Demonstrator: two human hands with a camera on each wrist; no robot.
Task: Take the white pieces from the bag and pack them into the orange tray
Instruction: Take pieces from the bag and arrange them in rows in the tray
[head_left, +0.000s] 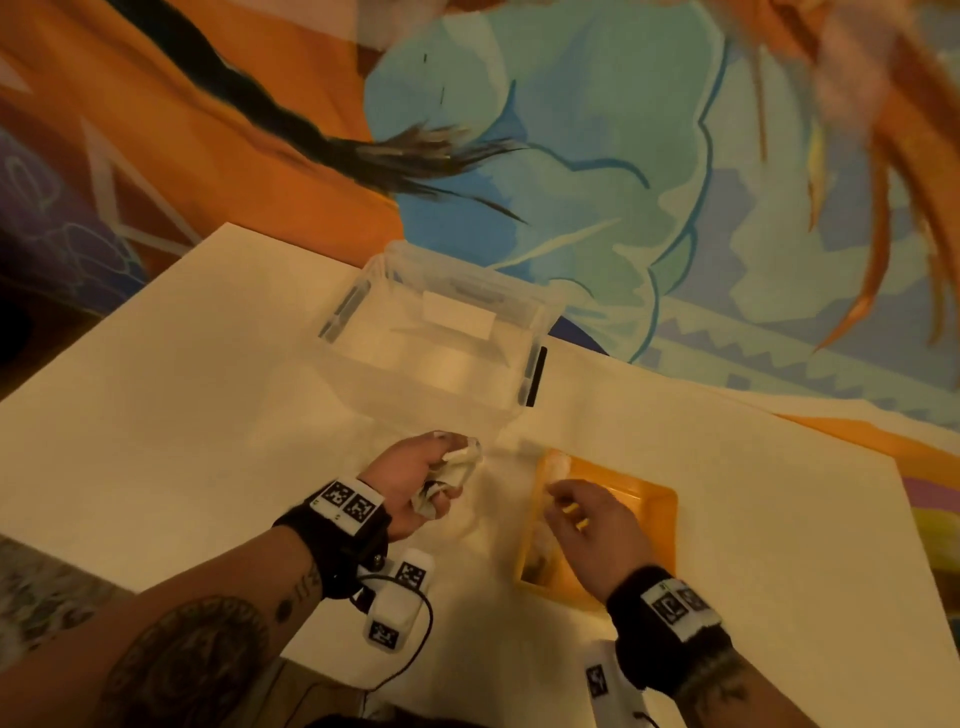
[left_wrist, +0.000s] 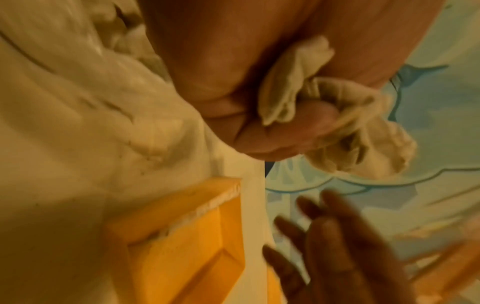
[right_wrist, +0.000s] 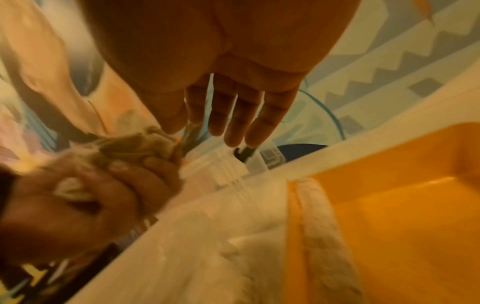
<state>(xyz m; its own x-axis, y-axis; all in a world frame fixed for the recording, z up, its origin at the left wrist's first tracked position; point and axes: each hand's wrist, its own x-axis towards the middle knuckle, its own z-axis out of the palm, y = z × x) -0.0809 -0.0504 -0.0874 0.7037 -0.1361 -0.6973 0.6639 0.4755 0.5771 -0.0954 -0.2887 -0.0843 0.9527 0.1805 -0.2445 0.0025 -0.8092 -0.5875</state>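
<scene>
Tray (head_left: 657, 512) floor half hidden; blurred.

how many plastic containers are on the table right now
2. A clear plastic bin stands at the table's far edge, and the orange tray lies nearer, under the open right hand. The left hand grips crumpled white material beside it. None other shows.

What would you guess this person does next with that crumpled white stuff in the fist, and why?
Probably the left hand carries the crumpled white piece it grips rightward, over the orange tray, and lets go. The tray lies just beside that hand with bare floor showing, and the right hand hovers open above it, seemingly ready to take or tuck the piece in.
</scene>
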